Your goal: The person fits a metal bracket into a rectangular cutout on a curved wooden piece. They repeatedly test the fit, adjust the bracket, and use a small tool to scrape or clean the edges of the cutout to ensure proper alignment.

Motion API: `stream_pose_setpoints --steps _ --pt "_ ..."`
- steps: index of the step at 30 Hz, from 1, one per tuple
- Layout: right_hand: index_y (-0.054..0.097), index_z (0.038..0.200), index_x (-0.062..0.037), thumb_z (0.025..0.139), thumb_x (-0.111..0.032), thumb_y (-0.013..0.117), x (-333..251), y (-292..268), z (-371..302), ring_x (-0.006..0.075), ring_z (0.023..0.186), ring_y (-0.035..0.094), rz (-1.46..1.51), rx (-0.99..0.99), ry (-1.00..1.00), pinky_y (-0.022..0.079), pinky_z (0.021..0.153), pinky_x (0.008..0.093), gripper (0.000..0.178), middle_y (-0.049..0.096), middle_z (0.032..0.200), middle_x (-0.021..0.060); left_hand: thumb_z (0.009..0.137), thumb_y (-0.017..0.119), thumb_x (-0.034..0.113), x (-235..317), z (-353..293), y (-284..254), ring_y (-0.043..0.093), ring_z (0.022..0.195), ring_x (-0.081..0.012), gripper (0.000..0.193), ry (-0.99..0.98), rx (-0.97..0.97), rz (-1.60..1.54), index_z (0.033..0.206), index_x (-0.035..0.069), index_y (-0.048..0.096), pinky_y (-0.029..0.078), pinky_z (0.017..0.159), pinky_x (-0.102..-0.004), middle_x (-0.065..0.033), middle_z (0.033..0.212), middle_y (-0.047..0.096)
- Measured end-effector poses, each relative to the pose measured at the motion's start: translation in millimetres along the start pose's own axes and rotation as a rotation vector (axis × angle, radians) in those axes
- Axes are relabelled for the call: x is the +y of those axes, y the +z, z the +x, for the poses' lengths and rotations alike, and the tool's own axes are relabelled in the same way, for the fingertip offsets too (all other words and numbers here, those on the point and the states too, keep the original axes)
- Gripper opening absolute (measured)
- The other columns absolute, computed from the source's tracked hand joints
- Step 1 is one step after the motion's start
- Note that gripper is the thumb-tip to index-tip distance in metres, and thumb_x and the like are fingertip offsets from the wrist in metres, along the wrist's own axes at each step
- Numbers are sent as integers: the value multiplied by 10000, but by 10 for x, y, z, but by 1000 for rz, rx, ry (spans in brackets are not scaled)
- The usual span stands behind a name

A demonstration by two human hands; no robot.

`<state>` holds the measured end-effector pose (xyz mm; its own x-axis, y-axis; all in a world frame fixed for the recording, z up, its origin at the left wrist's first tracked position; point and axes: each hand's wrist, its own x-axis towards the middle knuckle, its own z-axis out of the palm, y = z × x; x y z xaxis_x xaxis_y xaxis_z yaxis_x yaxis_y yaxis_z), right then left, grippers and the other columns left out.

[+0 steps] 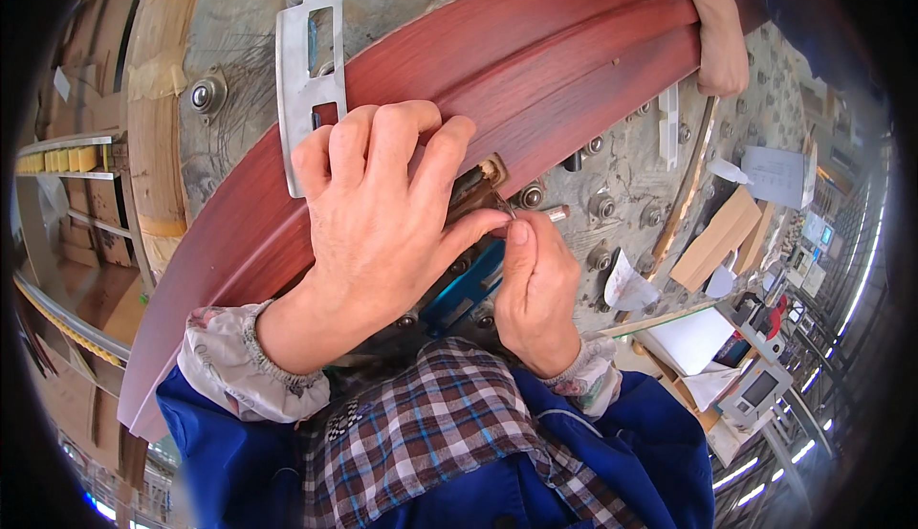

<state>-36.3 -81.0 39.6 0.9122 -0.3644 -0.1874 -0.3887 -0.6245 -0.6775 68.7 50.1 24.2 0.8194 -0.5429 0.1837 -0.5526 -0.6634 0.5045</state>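
Observation:
A long reddish-brown wooden panel (574,51) lies across the worktable, with a recess (490,170) cut into its near edge. My left hand (378,204) rests on the panel with bent, spread fingers, its thumb reaching to the recess. There my right hand (537,280) pinches something thin and small, mostly hidden by the fingertips. A short metal rod with a brownish tip (557,213) shows just beyond the right fingers. Beyond my left hand, a silver metal plate with cut-outs (295,79) lies across the panel's far edge. A blue object (469,290) is partly hidden below the near edge.
Another person's hand (724,60) is at the panel's right end. Ball rollers (203,96) stud the metal tabletop (239,32). To the right are a second metal plate (668,127), cardboard (717,237), papers (773,173) and a white bottle (729,170). A wooden rail (158,99) borders the left.

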Motion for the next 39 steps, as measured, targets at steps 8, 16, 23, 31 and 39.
stream_pose_setpoints --steps 8,16,23,31,39 --pt "590 1001 29 998 -119 513 -9 -8 13 432 699 605 -27 2 -25 477 620 467 167 613 809 230 611 810 516 4 1 6 489 1010 -260 682 0 23 0 1140 128 624 314 866 -429 -34 1116 536" --pt "594 997 19 996 -119 518 2 9 6 421 690 604 -65 24 -45 476 611 456 157 611 807 220 599 818 497 1 -6 25 498 1011 -257 681 3 35 -4 1138 129 622 314 862 -429 -34 1110 538" --pt "589 998 7 991 -137 528 -11 18 3 414 687 614 -153 36 -55 483 600 460 157 618 820 206 586 829 483 0 -8 18 499 1023 -259 699 -6 15 3 1150 131 612 314 875 -436 -36 1117 535" --pt "570 1033 -9 994 -169 514 -30 64 -22 417 679 619 -238 38 -28 484 589 477 173 618 827 212 563 850 444 17 -1 19 496 1043 -269 725 -12 2 7 1163 130 593 306 901 -451 -41 1132 527" --pt "534 983 -7 1005 -188 474 -85 67 1 421 640 605 -318 -65 40 472 564 500 192 602 780 220 557 859 382 28 -19 37 497 1049 -277 707 -15 8 -11 1151 116 584 311 903 -459 -52 1129 535"
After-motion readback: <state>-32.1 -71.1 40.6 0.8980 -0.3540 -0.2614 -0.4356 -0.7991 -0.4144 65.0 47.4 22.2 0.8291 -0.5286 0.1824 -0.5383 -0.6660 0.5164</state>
